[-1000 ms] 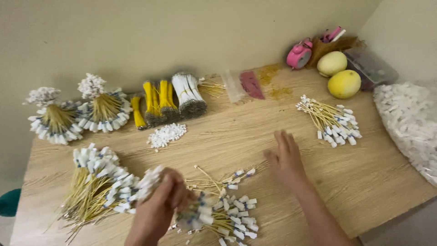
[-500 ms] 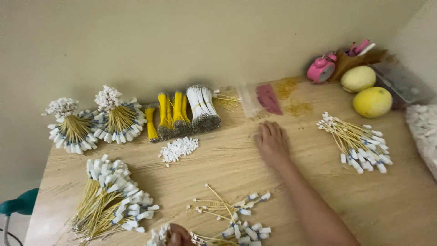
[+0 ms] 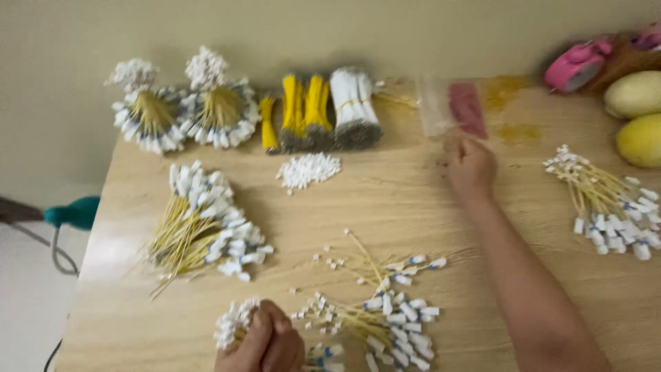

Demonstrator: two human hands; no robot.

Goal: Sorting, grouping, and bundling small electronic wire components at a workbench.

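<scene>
at the near left edge of the pale wooden table (image 3: 427,207), left hand (image 3: 265,344) clenched around a bunch of thin yellow wires with white plastic connectors (image 3: 233,322), tips pointing up and left. farther right, right hand (image 3: 471,165) stretched far, fingers curled at a clear plastic bag with a red patch (image 3: 451,110), lying lengthwise away; grip unclear.

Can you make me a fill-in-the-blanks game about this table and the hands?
1. The left hand holds a bunch of wires with ____ ends.
2. The right hand reaches toward a clear plastic ____ at the table's back.
3. Two round ____ fruits sit at the table's right edge.

Missing words: white; bag; yellow
</scene>
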